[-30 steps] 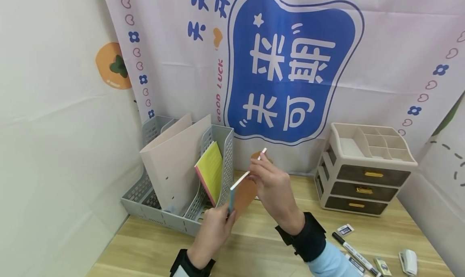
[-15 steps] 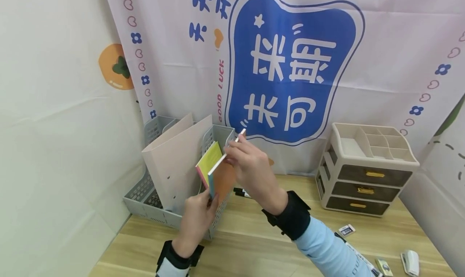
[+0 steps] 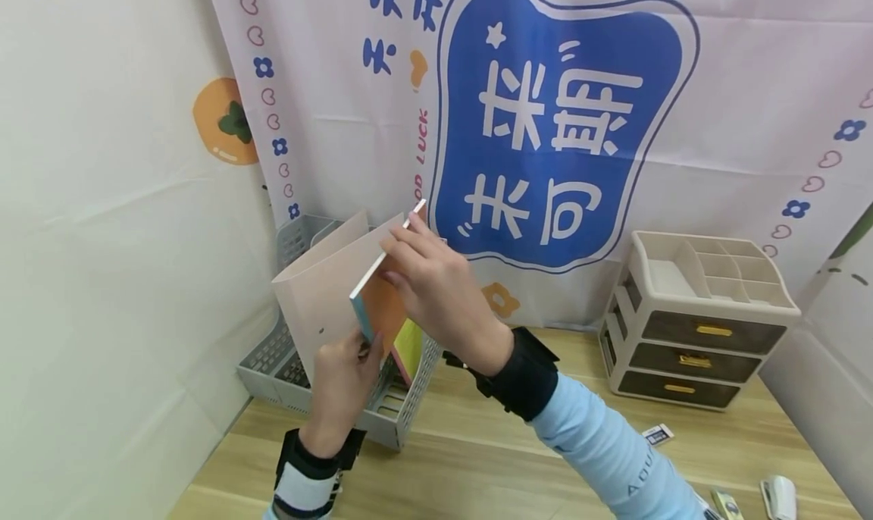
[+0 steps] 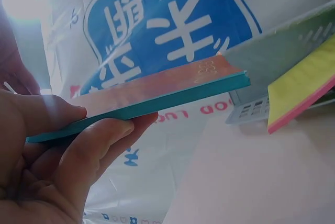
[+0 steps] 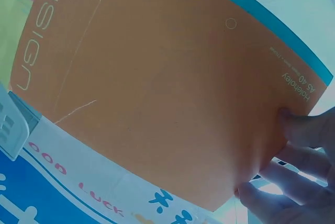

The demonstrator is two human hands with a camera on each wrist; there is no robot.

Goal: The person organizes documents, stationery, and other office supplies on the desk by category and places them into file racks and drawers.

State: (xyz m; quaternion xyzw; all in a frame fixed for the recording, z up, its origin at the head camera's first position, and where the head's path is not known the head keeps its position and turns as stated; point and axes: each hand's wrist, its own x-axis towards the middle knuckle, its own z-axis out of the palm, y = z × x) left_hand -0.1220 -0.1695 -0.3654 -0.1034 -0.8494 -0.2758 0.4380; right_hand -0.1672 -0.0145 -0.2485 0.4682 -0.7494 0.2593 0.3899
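Observation:
An orange notepad [image 3: 382, 300] with a teal bound edge is held up in both hands, tilted, in front of the grey file rack [image 3: 273, 389]. My left hand [image 3: 341, 380] pinches its teal edge between thumb and fingers, as the left wrist view also shows. My right hand [image 3: 443, 292] grips the pad near its white page edge; in the right wrist view the cover [image 5: 157, 103] bows slightly. Behind the notepad, a large pale folder [image 3: 327, 277] stands in the rack. A yellow pad [image 3: 409, 346] with a pink edge leans there too, partly hidden.
At the right stands a cream drawer box [image 3: 709, 327] with dark drawers. A white stapler [image 3: 779, 497], a small greenish block [image 3: 727, 504] and an eraser [image 3: 658, 434] lie near the right forearm. A printed cloth [image 3: 546, 126] hangs behind.
Both hands have carried the notepad left and upward, from beside the rack to in front of the folder. The yellow pad and folder stay in the rack.

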